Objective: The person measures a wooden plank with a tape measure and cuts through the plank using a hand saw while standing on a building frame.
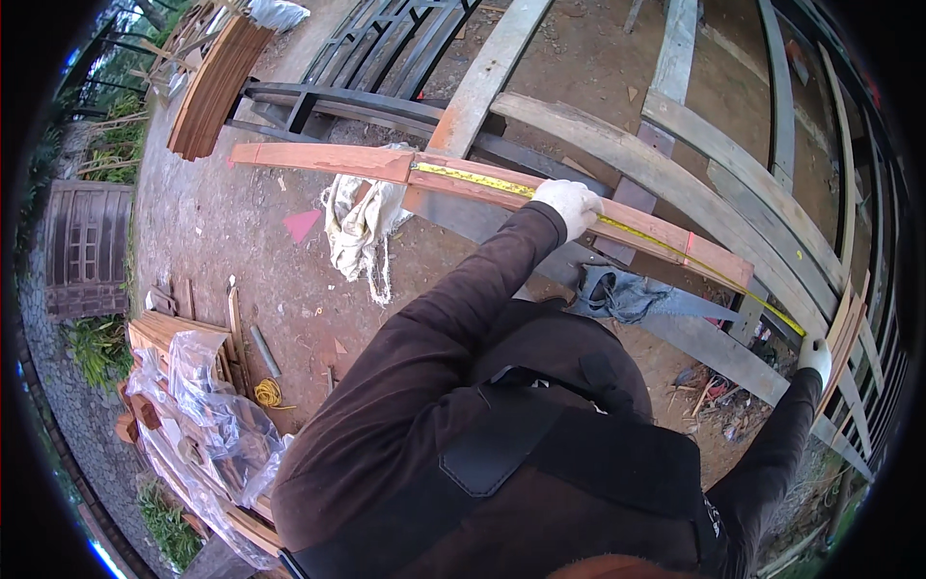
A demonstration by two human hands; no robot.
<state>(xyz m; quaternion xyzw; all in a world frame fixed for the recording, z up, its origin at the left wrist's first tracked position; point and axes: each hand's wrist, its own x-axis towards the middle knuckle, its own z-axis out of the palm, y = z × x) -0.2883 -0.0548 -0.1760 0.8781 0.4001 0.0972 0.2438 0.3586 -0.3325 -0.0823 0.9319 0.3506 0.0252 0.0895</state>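
A reddish wooden board (651,236) lies across the trestle planks ahead of me, with another reddish board (323,161) at its left end. A yellow measuring tape (473,177) stretches along the board and past its right end. My left hand (571,207), in a white glove, is closed over the board and the tape. At far right, my gloved right hand (816,360) is closed at the tape's right end, beside thin wooden slats (847,340). The tape case is not distinguishable there. A red line crosses the board near its right end.
Grey planks (579,130) and dark metal frames (386,43) spread ahead. A wood stack (220,87) stands far left. Pale cloth (362,227) and blue denim (622,292) lie near the boards. Plastic sheeting (217,410) covers timber at lower left, near a yellow cord (270,393).
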